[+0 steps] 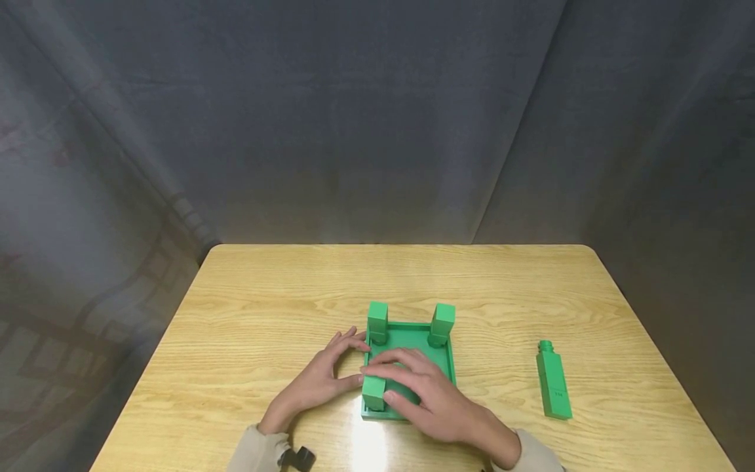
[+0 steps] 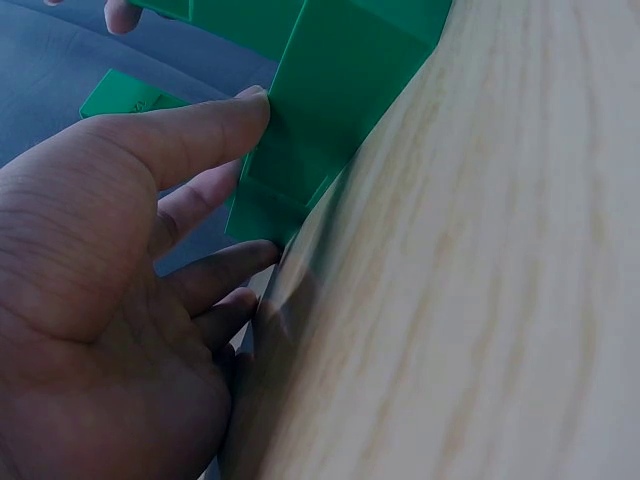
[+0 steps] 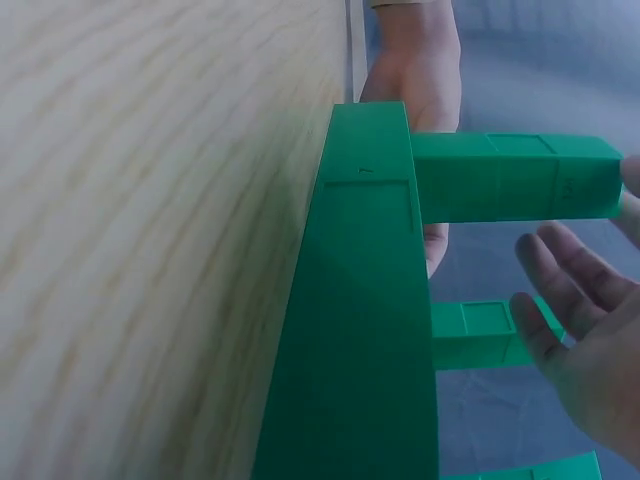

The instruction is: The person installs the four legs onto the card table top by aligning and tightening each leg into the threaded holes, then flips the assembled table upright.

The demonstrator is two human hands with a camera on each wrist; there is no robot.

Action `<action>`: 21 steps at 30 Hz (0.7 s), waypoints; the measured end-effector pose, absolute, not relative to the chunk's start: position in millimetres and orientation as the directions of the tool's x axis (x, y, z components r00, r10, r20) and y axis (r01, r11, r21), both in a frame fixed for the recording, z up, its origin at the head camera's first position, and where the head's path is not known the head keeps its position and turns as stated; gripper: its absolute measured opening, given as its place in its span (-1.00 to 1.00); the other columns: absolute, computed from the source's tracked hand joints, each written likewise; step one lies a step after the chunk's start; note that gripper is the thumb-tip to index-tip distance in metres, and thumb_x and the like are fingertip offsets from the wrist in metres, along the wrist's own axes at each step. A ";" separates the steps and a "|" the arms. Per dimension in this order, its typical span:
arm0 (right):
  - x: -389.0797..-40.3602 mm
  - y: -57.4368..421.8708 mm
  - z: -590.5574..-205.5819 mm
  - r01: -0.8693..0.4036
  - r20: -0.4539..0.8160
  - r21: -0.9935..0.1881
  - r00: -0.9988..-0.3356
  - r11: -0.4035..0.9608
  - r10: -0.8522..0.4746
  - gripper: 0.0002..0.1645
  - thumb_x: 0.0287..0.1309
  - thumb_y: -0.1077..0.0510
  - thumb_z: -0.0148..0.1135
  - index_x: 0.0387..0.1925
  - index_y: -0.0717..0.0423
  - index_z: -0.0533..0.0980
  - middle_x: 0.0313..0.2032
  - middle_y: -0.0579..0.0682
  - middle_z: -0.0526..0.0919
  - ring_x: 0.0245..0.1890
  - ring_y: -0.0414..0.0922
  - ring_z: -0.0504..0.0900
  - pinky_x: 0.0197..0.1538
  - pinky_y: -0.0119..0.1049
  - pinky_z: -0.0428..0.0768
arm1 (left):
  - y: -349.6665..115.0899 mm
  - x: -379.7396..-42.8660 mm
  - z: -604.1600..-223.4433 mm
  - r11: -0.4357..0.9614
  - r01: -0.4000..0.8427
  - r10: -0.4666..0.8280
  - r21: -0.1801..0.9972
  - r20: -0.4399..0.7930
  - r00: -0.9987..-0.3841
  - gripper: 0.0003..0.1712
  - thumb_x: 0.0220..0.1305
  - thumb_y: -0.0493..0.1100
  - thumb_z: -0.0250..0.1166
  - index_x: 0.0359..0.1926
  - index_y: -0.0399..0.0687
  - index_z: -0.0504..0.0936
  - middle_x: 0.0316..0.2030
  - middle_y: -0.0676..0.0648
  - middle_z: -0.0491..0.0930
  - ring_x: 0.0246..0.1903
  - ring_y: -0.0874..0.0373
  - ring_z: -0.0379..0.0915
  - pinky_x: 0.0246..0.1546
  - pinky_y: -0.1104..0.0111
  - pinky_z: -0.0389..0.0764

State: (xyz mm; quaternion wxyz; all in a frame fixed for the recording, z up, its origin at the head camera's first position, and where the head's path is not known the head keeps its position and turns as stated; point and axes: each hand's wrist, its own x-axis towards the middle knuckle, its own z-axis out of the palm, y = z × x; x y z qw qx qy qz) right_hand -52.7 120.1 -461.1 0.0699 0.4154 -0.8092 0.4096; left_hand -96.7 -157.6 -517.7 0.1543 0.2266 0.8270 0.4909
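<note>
Head view, and it's three up with one to go, by the look of it: the green tray [image 1: 413,335] sits flat on the desk [image 1: 248,301], with a far left post [image 1: 378,320] and a far right post [image 1: 443,321] standing at its back corners, nobody touching either. All the action is at the near left post [image 1: 374,391], upright in its corner, and the right hand [image 1: 430,396] has thumb and forefinger narrowed about its top, other fingers loose. Across from it, the left hand [image 1: 321,377] rests against the tray's left side, fingers gently spread, seemingly steadying it. Is that post fully home? Can't tell; the hand covers much of it, and the near right corner is hidden too. But over on the right lies the spare post [image 1: 554,385], threaded neck exposed, well apart from the tray: surely the last piece left to fit.
</note>
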 end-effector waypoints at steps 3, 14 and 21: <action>-53.7 119.3 -461.4 -0.728 0.470 -0.612 -0.649 0.309 -0.598 -0.53 0.56 0.14 0.30 0.41 -0.15 0.60 0.35 -0.15 0.63 0.38 -0.11 0.57 0.39 0.03 0.63 | -157.8 -96.7 -517.8 0.409 0.228 0.529 0.884 -0.026 -0.848 -0.46 0.44 0.03 0.52 0.36 0.33 0.58 0.68 -0.05 0.31 0.73 -0.46 -0.23 0.53 -0.65 -0.22; -53.9 113.3 -466.3 -0.747 0.578 -0.594 -0.654 0.297 -0.487 -0.53 0.32 -0.02 0.62 0.13 -0.06 0.60 0.18 -0.12 0.71 0.19 -0.07 0.71 0.32 -0.18 0.71 | -157.0 -95.9 -516.1 0.412 0.218 0.521 0.885 -0.033 -0.853 -0.45 0.41 0.06 0.53 0.35 0.31 0.59 0.68 -0.06 0.31 0.73 -0.44 -0.22 0.53 -0.64 -0.24; -52.6 113.3 -463.4 -0.741 0.548 -0.595 -0.657 0.312 -0.517 -0.43 0.43 0.02 0.52 0.37 -0.03 0.58 0.25 -0.12 0.69 0.24 -0.08 0.69 0.32 -0.11 0.72 | -157.1 -95.8 -516.1 0.415 0.221 0.520 0.882 -0.031 -0.854 -0.45 0.41 0.05 0.53 0.35 0.32 0.59 0.68 -0.06 0.32 0.73 -0.43 -0.21 0.53 -0.64 -0.23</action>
